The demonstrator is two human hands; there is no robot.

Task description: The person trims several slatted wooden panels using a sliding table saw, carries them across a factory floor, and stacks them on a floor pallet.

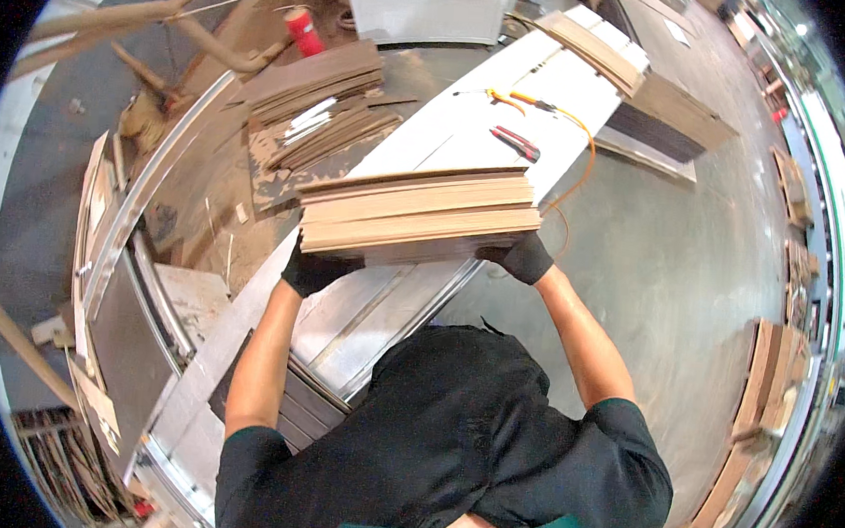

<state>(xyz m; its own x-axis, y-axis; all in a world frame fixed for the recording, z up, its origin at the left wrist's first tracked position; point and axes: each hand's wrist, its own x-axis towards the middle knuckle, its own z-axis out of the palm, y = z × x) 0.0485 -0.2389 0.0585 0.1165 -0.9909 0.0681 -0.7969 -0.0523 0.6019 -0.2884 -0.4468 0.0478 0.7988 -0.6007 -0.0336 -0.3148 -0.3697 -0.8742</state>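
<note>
Between my two black-gloved hands is a thick stack of thin brown boards (416, 210), its pale edges facing up toward me. My left hand (320, 269) grips the stack's left end from below and my right hand (525, 259) its right end; some fingers are hidden under the boards. The stack is held over a long white-topped bench (430, 139), and I cannot tell whether it touches the top. Beyond it on the bench lie a red-and-black cutter knife (515, 144), orange-handled pliers (506, 101) and a tool on an orange cord (592, 150).
More boards (595, 54) rest on the bench's far end. To the left, piles of brown boards (317, 83) lie on the floor near a red cylinder (304, 31). A curved metal rail (147, 184) stands at the left, and stacked boards (769, 377) line the right side.
</note>
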